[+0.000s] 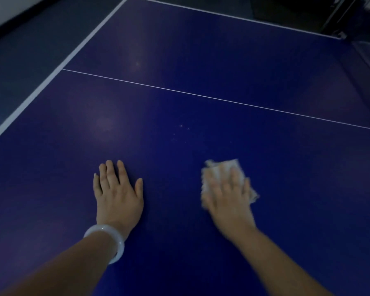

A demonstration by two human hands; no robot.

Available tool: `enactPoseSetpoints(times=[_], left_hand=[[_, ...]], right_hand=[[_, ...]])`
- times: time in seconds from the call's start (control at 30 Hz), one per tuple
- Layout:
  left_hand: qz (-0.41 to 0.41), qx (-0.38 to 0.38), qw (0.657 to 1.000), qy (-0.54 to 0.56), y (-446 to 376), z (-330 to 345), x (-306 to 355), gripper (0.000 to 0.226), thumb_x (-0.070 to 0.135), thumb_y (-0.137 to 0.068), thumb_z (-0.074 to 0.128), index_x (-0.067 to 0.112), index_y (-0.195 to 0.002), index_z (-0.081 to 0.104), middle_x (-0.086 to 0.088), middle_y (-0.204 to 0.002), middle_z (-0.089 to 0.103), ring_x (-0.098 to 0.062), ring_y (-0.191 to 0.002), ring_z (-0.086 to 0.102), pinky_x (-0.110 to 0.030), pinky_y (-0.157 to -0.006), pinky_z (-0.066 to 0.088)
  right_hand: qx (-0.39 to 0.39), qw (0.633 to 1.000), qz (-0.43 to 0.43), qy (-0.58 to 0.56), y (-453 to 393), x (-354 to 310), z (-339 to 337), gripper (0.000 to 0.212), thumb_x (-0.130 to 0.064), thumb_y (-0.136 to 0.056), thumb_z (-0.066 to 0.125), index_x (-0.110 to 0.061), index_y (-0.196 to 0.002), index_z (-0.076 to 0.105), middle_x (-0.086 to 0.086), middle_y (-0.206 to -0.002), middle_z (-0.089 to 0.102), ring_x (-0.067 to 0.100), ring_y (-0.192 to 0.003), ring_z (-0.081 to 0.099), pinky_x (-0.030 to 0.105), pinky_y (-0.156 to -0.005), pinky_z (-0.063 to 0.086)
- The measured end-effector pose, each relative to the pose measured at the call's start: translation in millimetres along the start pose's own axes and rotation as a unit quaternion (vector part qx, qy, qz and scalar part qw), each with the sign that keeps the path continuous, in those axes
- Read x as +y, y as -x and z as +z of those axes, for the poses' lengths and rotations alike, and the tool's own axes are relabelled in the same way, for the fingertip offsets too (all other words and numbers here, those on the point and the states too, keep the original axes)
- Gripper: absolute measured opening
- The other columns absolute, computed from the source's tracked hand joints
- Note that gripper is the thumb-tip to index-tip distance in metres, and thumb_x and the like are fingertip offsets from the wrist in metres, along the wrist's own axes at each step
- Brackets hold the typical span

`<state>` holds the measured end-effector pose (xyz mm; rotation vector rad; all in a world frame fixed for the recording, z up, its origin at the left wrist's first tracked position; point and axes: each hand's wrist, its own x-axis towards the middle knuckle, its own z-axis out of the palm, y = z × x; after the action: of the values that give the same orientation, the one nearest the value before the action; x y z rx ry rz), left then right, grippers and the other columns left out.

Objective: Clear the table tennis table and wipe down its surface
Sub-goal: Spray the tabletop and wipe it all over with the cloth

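On the near half of the blue table tennis table (201, 60): two bare hands, well apart, palms down. Left hand (118, 195) flat on the surface, fingers straight and slightly spread, gripping nothing; pale bangle (108, 240) round its wrist. Right hand (229, 197) blurred, fingers straight and spread, pressing a pale cloth (220, 167) flat against the tabletop; cloth edges poking out beyond the fingertips and to the right of the hand. Just beyond the hands, between them, a few tiny pale specks (181, 128) on the blue. Farther off, a thin white centre line (201, 96) crossing left to right. Along the left edge, a broader white border stripe (51, 75), dim floor (30, 39) beyond it. At far right, dark shapes, too dim to identify.
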<state>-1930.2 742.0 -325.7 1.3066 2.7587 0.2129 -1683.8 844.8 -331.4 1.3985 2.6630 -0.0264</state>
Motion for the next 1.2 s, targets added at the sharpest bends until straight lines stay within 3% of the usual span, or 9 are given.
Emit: enactPoseSetpoints(times=[0.17, 0.4, 0.5, 0.67, 0.8, 0.9, 0.97, 1.07, 1.2], left_hand=[[-0.002, -0.008, 1.000, -0.008, 0.0, -2.1, 2.2, 0.075, 0.052, -0.096, 0.008, 0.005, -0.155, 0.008, -0.021, -0.161, 0.008, -0.033, -0.150, 0.002, -0.047, -0.122, 0.001], [-0.005, -0.020, 1.000, -0.007, -0.1, -6.1, 4.0, 0.073, 0.051, -0.097, 0.004, 0.006, -0.155, 0.005, -0.019, -0.162, 0.006, -0.031, -0.150, -0.001, -0.048, -0.122, -0.001], [-0.005, -0.024, 1.000, -0.017, -0.9, -4.0, 3.4, 0.071, 0.050, -0.099, 0.002, 0.006, -0.154, 0.002, -0.020, -0.162, 0.004, -0.032, -0.150, -0.002, -0.049, -0.122, 0.000], [0.000, -0.034, 0.999, -0.021, -1.2, -6.2, 1.5, 0.075, 0.051, -0.095, 0.004, 0.005, -0.154, 0.009, -0.021, -0.160, 0.012, -0.033, -0.150, 0.005, -0.049, -0.122, 0.004], [-0.005, -0.043, 0.999, -0.029, -1.8, -6.7, 1.9, 0.076, 0.052, -0.094, 0.002, 0.005, -0.153, 0.011, -0.021, -0.160, 0.014, -0.033, -0.150, 0.006, -0.050, -0.122, 0.007], [-0.005, -0.046, 0.999, -0.027, -1.9, -9.8, 2.1, 0.074, 0.050, -0.096, 0.010, 0.002, -0.151, 0.022, -0.023, -0.157, 0.023, -0.035, -0.148, 0.015, -0.052, -0.120, 0.015], [-0.002, -0.045, 0.999, -0.027, -1.3, -10.2, 1.6, 0.074, 0.050, -0.096, 0.012, 0.001, -0.150, 0.025, -0.023, -0.156, 0.026, -0.036, -0.148, 0.018, -0.053, -0.120, 0.018], [-0.002, -0.049, 0.998, -0.027, -0.9, -11.5, 1.8, 0.073, 0.049, -0.096, 0.013, 0.001, -0.150, 0.025, -0.023, -0.156, 0.026, -0.036, -0.147, 0.018, -0.053, -0.120, 0.018], [-0.004, -0.047, 0.999, -0.027, -1.5, -10.5, 1.7, 0.072, 0.049, -0.096, 0.016, 0.001, -0.149, 0.029, -0.024, -0.154, 0.029, -0.036, -0.146, 0.022, -0.054, -0.119, 0.021]], right_hand=[[-0.022, 0.937, 0.311, -0.159, -47.8, 43.6, -22.1, 0.066, -0.050, -0.101, 0.023, -0.035, -0.154, -0.014, 0.010, -0.164, -0.010, 0.040, -0.148, -0.014, 0.068, -0.115, 0.002], [0.030, 0.996, -0.081, -0.029, -37.9, -31.8, -7.2, 0.076, -0.049, -0.096, 0.040, -0.026, -0.158, 0.002, 0.012, -0.164, 0.000, 0.046, -0.148, 0.001, 0.071, -0.111, 0.018], [0.005, 0.996, 0.093, 0.004, -69.1, 32.5, -11.1, 0.083, -0.038, -0.096, 0.046, -0.026, -0.156, -0.008, 0.010, -0.162, -0.017, 0.050, -0.146, -0.003, 0.075, -0.108, 0.017], [-0.015, 0.909, 0.386, -0.158, -138.6, 39.9, -36.6, 0.061, -0.046, -0.104, 0.021, -0.032, -0.156, -0.007, 0.013, -0.164, -0.007, 0.044, -0.148, -0.004, 0.067, -0.115, -0.004], [0.013, 0.991, 0.101, -0.090, -140.4, -39.1, -26.2, 0.071, -0.043, -0.101, 0.027, -0.029, -0.153, -0.020, 0.011, -0.162, -0.019, 0.041, -0.148, -0.009, 0.066, -0.115, -0.005], [0.005, 0.996, -0.066, -0.052, -115.9, -44.7, -15.6, 0.068, -0.043, -0.098, 0.017, -0.029, -0.153, -0.020, 0.005, -0.161, -0.024, 0.035, -0.149, -0.016, 0.061, -0.118, -0.006], [0.006, 0.998, 0.041, -0.040, -123.2, -13.0, -19.6, 0.076, -0.034, -0.097, 0.033, -0.023, -0.155, -0.014, 0.011, -0.161, -0.015, 0.038, -0.149, 0.000, 0.064, -0.117, 0.009], [-0.028, 0.931, 0.317, -0.178, -162.4, 25.0, -42.3, 0.071, -0.037, -0.102, 0.036, -0.032, -0.155, -0.011, 0.007, -0.163, -0.014, 0.038, -0.149, -0.008, 0.063, -0.116, -0.004], [-0.075, 0.922, 0.330, -0.189, -221.9, -9.8, -59.3, 0.064, -0.046, -0.103, 0.030, -0.038, -0.155, -0.007, 0.005, -0.164, -0.014, 0.042, -0.148, -0.006, 0.068, -0.113, -0.006]])
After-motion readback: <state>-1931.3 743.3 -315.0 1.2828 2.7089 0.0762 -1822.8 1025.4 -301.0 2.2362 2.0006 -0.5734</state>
